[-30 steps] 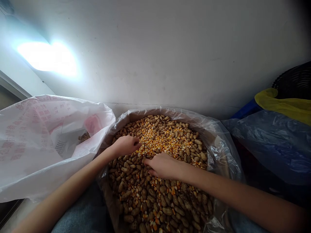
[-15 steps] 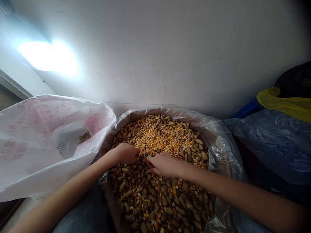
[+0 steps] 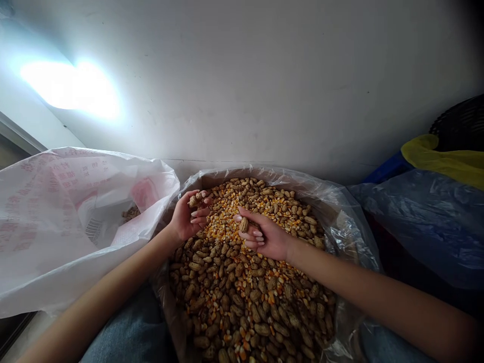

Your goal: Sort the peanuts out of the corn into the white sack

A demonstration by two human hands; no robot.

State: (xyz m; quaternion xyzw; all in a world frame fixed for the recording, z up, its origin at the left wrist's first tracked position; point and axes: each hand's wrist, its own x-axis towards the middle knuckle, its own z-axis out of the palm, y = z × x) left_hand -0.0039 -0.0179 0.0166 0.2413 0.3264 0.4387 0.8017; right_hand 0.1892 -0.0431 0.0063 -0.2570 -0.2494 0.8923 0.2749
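Unshelled peanuts (image 3: 260, 327) lie mixed with yellow corn kernels (image 3: 227, 222) in a container lined with a clear plastic bag (image 3: 351, 227). Above the left part of the heap, my left hand (image 3: 189, 217) is turned palm up, its curled fingers closed on a peanut (image 3: 193, 201). My right hand (image 3: 264, 234) is over the middle of the heap, also turned up, with a peanut (image 3: 244, 225) held between thumb and fingers. Left of the container stands an open white woven sack (image 3: 75, 252) with red print; some peanuts (image 3: 131, 214) show inside it.
A pale wall (image 3: 245, 101) rises right behind the container. To the right are a bluish plastic bag (image 3: 423, 222), a yellow cloth (image 3: 442, 159) and a black basket (image 3: 461, 123). A bright light (image 3: 71, 88) glares at upper left. My knees flank the container.
Both hands have lifted out of the heap and moved apart, turning palms up. Peanuts now show in each hand. The left hand has shifted toward the white sack.
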